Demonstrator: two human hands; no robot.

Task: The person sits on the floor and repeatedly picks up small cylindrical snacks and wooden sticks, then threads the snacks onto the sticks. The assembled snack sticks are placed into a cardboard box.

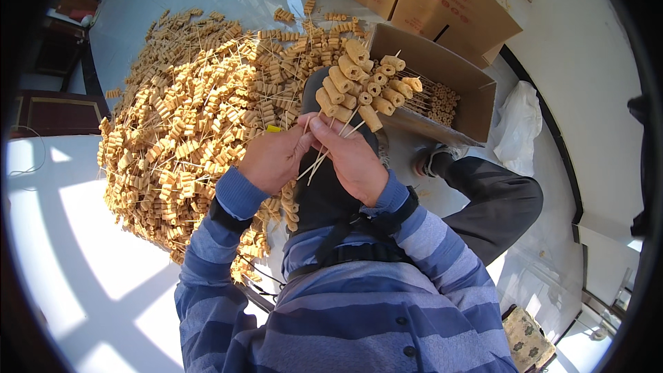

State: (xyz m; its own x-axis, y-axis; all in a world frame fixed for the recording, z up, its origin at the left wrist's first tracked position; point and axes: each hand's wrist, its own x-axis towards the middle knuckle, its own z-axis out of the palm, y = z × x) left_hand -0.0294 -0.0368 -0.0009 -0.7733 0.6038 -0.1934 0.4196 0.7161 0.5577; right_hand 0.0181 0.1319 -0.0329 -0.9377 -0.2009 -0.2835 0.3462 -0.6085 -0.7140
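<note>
A bunch of skewers (343,83), thin wooden sticks threaded with tan, hollow, tube-shaped pieces, fans out beyond my hands over my lap. The bare stick ends cross and poke down between my hands. My right hand (356,166) is closed round these sticks, its thumb laid along them. Close against it, my left hand (271,155) pinches at the sticks with thumb and fingers; its fingertips are partly hidden. A large heap of the same skewers (186,131) lies to the left, reaching up to my leg.
At the right front, an open cardboard box (476,100) holds several stacked skewers. More cardboard boxes (442,7) stand behind it. A white plastic bag (519,128) lies by the wall. Something small and yellow (273,128) sits on the heap's edge. A patterned seat (528,338) is at lower right.
</note>
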